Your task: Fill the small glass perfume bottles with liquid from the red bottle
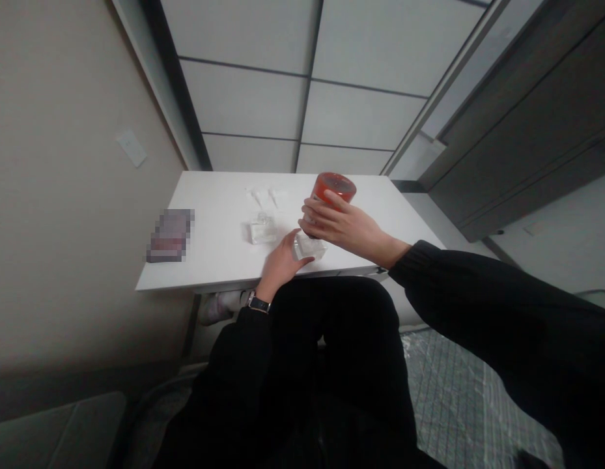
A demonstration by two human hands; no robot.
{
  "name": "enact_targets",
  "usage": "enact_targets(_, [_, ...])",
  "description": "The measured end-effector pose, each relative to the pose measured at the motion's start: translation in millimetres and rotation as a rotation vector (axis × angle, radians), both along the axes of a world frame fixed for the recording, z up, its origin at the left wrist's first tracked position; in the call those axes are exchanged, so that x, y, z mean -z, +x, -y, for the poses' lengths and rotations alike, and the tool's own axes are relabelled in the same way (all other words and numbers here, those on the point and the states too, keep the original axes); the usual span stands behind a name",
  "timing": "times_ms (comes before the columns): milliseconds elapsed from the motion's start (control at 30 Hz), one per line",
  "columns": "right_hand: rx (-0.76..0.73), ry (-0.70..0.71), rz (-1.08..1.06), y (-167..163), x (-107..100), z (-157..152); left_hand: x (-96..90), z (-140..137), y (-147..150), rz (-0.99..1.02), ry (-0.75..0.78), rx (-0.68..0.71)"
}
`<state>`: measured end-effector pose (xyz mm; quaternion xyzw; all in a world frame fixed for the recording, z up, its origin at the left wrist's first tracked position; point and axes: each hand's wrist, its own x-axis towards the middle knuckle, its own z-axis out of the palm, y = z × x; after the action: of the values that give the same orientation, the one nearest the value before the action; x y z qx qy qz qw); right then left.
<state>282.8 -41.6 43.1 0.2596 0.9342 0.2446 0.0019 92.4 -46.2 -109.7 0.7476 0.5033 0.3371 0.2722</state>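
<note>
My right hand [334,225] is wrapped round a bottle of orange-red liquid [335,185]. The bottle is tipped over, its base up and its neck end low, right above a small clear glass container [309,247]. Fingers and thumb of my left hand [284,257] close round that container near the table's front edge. Whether liquid is flowing is hidden by my right hand. Left of my hands stands a second clear square glass container [263,230]. Behind it two small white pointed pieces [257,198] lie on the table.
The white table [209,260] stands against pale sliding panels [253,98]. On its left side lies a blurred-out flat object [170,236]. A wall [62,195] closes off the left, and a dark cabinet [507,130] is on the right. My knees are under the front edge.
</note>
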Motion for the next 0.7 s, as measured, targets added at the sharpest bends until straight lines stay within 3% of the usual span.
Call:
enact_targets(400, [0.02, -0.028, 0.021, -3.0, -4.2, 3.4, -2.4, 1.2, -0.2, 0.016, -0.009, 0.001])
enact_targets(700, [0.032, 0.029, 0.009, 1.2, 5.0, 2.2, -3.1, 1.8, 0.3, 0.036, -0.002, 0.002])
